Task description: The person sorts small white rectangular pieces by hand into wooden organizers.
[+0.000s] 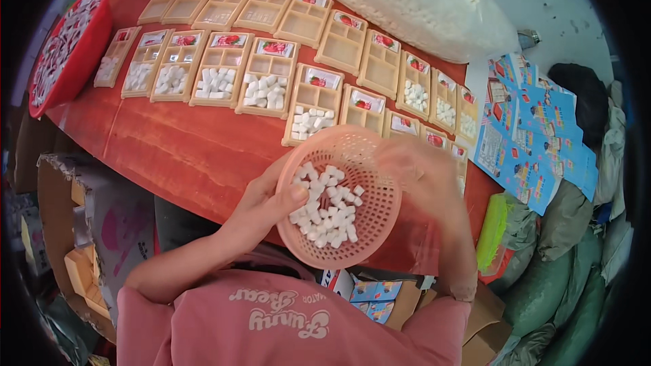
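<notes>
My left hand (274,193) grips the rim of a pink perforated plastic basket (376,213), its thumb over the inside edge. Small white pieces (329,220) that look like mini marshmallows lie in the basket, which tilts toward me. At the basket's far right rim is my right hand (413,166), smeared by motion, so its fingers and anything in them cannot be made out. Just beyond the basket stands a beige compartment tray (296,116) with white pieces in its near section. Beside it, another compartment tray (354,119) shows bare sections.
Two curved rows of similar trays (261,10) cross the red table (163,156); several hold white pieces. A red basin (95,47) of small wrapped items stands left. A large clear bag (407,0) of white pieces lies at the back. Blue printed packets (536,129) spread to the right.
</notes>
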Motion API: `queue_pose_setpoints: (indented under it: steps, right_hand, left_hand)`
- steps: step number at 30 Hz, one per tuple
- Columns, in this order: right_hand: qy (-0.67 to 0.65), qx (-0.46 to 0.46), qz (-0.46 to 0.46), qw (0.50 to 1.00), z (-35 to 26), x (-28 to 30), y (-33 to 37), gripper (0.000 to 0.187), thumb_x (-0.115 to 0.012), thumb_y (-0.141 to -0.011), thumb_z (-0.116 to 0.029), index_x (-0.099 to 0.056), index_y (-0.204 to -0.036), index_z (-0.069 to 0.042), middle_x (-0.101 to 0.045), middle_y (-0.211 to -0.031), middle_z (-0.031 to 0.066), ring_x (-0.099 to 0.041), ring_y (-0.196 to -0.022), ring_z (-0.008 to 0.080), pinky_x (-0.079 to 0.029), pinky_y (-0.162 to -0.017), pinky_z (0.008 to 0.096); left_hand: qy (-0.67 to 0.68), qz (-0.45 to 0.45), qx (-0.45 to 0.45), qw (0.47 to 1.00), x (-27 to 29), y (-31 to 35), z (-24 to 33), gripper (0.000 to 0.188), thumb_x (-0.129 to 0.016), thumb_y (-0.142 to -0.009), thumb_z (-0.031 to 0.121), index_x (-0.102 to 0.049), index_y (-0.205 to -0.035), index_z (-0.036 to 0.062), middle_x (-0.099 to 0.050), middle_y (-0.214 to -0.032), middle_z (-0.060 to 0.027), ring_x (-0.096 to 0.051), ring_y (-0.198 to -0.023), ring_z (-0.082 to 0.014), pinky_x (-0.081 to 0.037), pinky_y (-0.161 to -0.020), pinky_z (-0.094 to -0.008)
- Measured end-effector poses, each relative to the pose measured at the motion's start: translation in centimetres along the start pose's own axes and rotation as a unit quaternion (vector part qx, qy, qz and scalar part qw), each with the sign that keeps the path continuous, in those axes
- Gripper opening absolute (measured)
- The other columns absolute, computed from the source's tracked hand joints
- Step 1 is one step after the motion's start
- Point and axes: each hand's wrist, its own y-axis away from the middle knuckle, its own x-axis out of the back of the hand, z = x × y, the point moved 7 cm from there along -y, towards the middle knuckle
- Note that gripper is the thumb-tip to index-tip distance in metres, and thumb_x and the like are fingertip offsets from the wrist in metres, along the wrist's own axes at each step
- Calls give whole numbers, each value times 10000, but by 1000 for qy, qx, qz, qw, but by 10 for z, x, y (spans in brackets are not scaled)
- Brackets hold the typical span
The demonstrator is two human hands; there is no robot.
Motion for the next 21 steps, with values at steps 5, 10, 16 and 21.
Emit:
queue_pose_setpoints:
  steps: [5,10,16,21]
  right_hand:
    - [187,58,-48,979,-32,-84,10,496,-669,-791,-244,-502,-1203,-23,-482,-1242,192,-510,-1113,339,-433,-925,436]
    - [173,121,-21,977,-54,-104,26,566,-667,-772,-236,-460,-1248,-9,-436,-1263,204,-457,-1149,368,-402,-940,460]
    - [103,93,-151,979,-60,-108,32,445,-628,-800,-208,-496,-1151,30,-471,-1170,187,-470,-1078,349,-428,-889,426]
    - [83,25,-210,974,-58,-110,31,375,-597,-860,-250,-493,-1100,18,-487,-1058,164,-492,-1019,340,-476,-807,400]
  left_hand:
    - [-14,-29,-26,999,3,0,-5,681,-598,-892,388,-320,-1406,37,-417,-1339,-89,-396,-1241,-179,-350,-1016,-343]
    - [-16,-18,-23,999,6,5,-7,665,-600,-896,369,-327,-1406,39,-399,-1354,-89,-392,-1239,-182,-349,-1014,-346]
    - [16,-24,0,1000,0,8,1,643,-579,-901,407,-369,-1385,38,-476,-1301,-91,-417,-1219,-171,-345,-1012,-332]
    - [52,-11,56,997,0,12,-9,650,-552,-907,443,-380,-1375,26,-488,-1298,-95,-441,-1201,-177,-355,-1002,-337]
